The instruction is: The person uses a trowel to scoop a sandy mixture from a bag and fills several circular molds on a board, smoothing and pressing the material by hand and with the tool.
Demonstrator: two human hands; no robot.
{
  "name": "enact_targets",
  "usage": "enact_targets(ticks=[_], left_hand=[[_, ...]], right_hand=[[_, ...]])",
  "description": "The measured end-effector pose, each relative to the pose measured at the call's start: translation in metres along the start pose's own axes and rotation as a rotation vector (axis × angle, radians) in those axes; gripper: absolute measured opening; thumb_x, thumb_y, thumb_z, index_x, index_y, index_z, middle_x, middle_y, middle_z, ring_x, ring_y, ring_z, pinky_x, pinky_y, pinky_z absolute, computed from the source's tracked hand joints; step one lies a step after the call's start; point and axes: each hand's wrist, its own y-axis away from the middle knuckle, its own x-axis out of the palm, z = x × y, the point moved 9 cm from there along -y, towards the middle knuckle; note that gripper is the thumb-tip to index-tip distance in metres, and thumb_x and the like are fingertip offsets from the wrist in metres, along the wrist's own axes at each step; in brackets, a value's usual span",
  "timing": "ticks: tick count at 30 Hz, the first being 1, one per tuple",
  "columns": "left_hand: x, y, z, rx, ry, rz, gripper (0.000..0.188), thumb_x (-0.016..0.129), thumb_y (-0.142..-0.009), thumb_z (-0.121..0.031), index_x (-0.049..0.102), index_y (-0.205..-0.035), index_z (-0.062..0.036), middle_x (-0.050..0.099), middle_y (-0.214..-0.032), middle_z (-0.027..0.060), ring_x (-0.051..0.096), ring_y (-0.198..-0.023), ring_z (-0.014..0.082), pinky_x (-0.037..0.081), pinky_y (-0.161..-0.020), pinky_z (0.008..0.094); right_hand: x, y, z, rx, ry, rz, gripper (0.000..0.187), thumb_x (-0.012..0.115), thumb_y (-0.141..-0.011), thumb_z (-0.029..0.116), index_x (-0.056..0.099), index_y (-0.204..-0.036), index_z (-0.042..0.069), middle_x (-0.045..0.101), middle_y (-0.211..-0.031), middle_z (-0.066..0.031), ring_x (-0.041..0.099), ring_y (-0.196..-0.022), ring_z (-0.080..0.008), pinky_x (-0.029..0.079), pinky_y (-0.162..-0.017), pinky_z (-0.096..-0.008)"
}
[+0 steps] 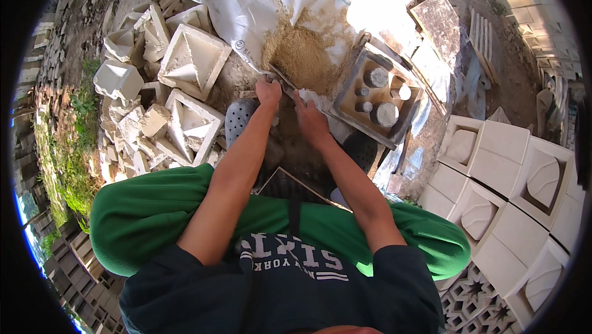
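My left hand (268,90) is closed at the near edge of a white woven sack (237,16), its fingers pinching the rim. Close beside it, my right hand (310,117) is closed round a narrow flat-bladed tool (282,77), with the index finger stretched along it. The blade slants up and left toward my left fingers; its handle is mostly hidden in the hand. Just beyond the blade, a heap of tan sandy powder (302,53) lies on the sack.
Right of my hands stands a square mould (345,112) with several round cores (386,114) inside. Cast pale blocks and broken pieces (194,60) pile up at the left. Patterned blocks (505,143) stand at the right. A grey perforated clog (239,121) is near my left hand.
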Motion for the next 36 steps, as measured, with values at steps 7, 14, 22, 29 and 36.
enact_targets(ticks=[7, 14, 22, 29, 36], left_hand=[[0.024, 0.019, 0.009, -0.129, 0.571, 0.133, 0.025, 0.055, -0.082, -0.002, 0.063, -0.106, 0.0046, 0.068, -0.095, 0.0155, 0.065, -0.085, 0.0267, 0.050, -0.079, 0.0384], [0.022, 0.020, 0.015, -0.278, 0.738, 0.062, 0.025, 0.045, -0.096, -0.012, 0.061, -0.110, 0.0008, 0.063, -0.100, 0.0093, 0.062, -0.080, 0.0185, 0.052, -0.069, 0.0328], [0.022, 0.014, 0.011, -0.383, 0.698, 0.156, 0.033, 0.052, -0.097, -0.017, 0.059, -0.126, -0.0031, 0.067, -0.108, 0.0132, 0.067, -0.089, 0.0211, 0.054, -0.076, 0.0339], [0.005, 0.017, -0.047, 0.226, 0.166, -0.011, 0.025, 0.064, -0.089, -0.018, 0.067, -0.079, 0.0056, 0.065, -0.063, 0.0110, 0.058, -0.060, 0.0168, 0.048, -0.063, 0.0376], [0.005, 0.021, -0.029, 0.011, 0.492, 0.018, 0.021, 0.064, -0.091, -0.015, 0.068, -0.088, 0.0050, 0.066, -0.074, 0.0064, 0.056, -0.065, 0.0119, 0.045, -0.061, 0.0319]], right_hand=[[0.003, 0.007, -0.019, -0.065, 0.089, 0.051, 0.060, 0.052, -0.094, 0.018, 0.033, -0.152, 0.020, 0.058, -0.102, -0.0185, 0.066, -0.070, -0.0360, 0.056, -0.058, -0.0463], [0.012, 0.011, -0.036, 0.081, 0.025, 0.014, 0.069, 0.051, -0.088, 0.012, 0.029, -0.153, 0.025, 0.056, -0.105, -0.0197, 0.067, -0.077, -0.0370, 0.057, -0.060, -0.0464], [0.013, 0.020, -0.041, 0.010, -0.013, -0.031, 0.055, 0.048, -0.098, 0.022, 0.034, -0.151, 0.023, 0.057, -0.104, -0.0193, 0.065, -0.070, -0.0391, 0.054, -0.059, -0.0481], [-0.015, 0.024, -0.047, 0.194, -0.379, -0.284, 0.056, 0.047, -0.100, 0.025, 0.031, -0.152, 0.011, 0.060, -0.093, -0.0210, 0.063, -0.068, -0.0415, 0.051, -0.060, -0.0494], [-0.012, 0.014, -0.046, 0.333, -0.433, -0.223, 0.055, 0.046, -0.100, 0.023, 0.031, -0.151, 0.011, 0.063, -0.093, -0.0239, 0.063, -0.071, -0.0437, 0.050, -0.061, -0.0493]])
